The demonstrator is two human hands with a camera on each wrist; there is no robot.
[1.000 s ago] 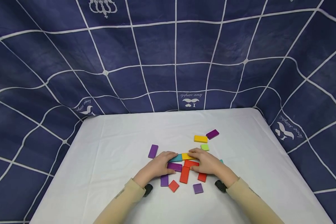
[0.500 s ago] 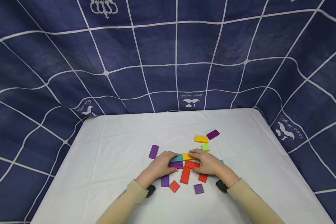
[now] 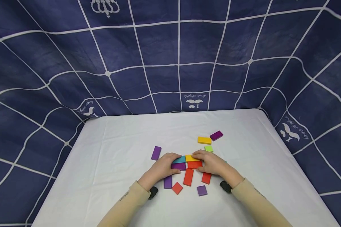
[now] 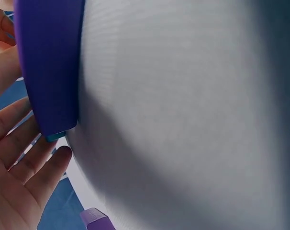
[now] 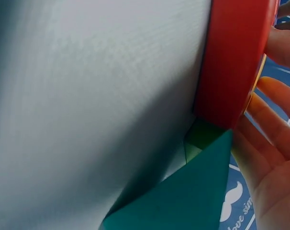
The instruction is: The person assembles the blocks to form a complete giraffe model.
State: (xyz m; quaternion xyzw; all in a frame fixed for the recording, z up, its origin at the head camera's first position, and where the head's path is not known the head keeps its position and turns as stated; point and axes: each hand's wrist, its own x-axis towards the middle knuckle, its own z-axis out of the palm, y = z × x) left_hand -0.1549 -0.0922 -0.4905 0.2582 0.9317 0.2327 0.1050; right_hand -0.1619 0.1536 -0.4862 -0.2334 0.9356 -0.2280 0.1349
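In the head view my left hand [image 3: 164, 165] spans a teal block [image 3: 179, 159] and a purple block [image 3: 178, 166], fingers at the far side and thumb at the near side. Opposite it, my right hand [image 3: 211, 162] grips a yellow block [image 3: 191, 158] and a red block [image 3: 194, 165] the same way. These blocks lie flat in two rows: teal beside yellow at the back, purple beside red in front, with a narrow gap between purple and red. The left wrist view shows spread fingers [image 4: 32, 163] close to a purple block.
In front lie another red block [image 3: 188, 177], a red square [image 3: 177, 188], a purple square [image 3: 202, 190], a purple block [image 3: 167, 182] and a red block [image 3: 206, 178]. Behind are yellow [image 3: 204, 140], dark purple [image 3: 216, 135] and lime [image 3: 208, 148] pieces. A purple block [image 3: 156, 153] lies left.
The red block at my right thumb has turned from slanted to straight and moved away from the red block in front. The purple block has shifted back against the teal one.
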